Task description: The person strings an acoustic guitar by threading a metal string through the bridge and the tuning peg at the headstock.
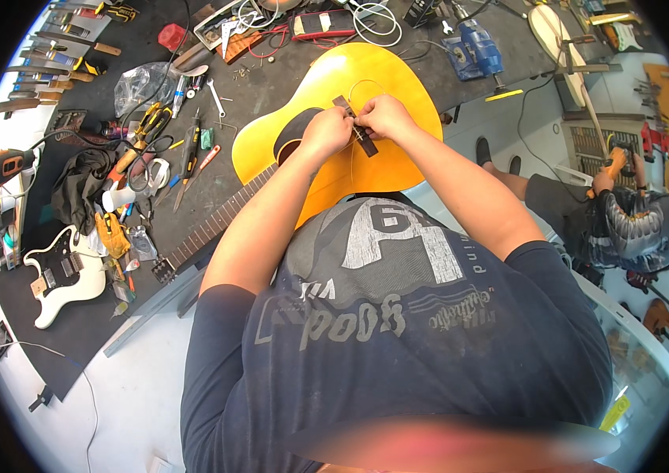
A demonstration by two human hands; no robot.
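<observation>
A yellow acoustic guitar (397, 87) lies face up at the bench edge, against my body, its neck (220, 219) pointing to the lower left. Both my hands meet over its dark bridge (370, 147). My left hand (328, 132) is closed in a pinch beside the bridge, and what its fingertips hold is hidden. In a pinch at the bridge, my right hand (386, 118) grips a thin guitar string (364, 81), which loops over the top beyond the fingers. The left wrist partly covers the dark-rimmed soundhole (287, 146).
Left of the guitar lie pliers (153, 122), a wrench (216, 98), a utility knife (190, 150) and a clear plastic bag (141, 88). A white electric guitar body (70, 276) rests farther left. A blue vise (476, 51) stands at upper right. Another person (626, 221) works at the right.
</observation>
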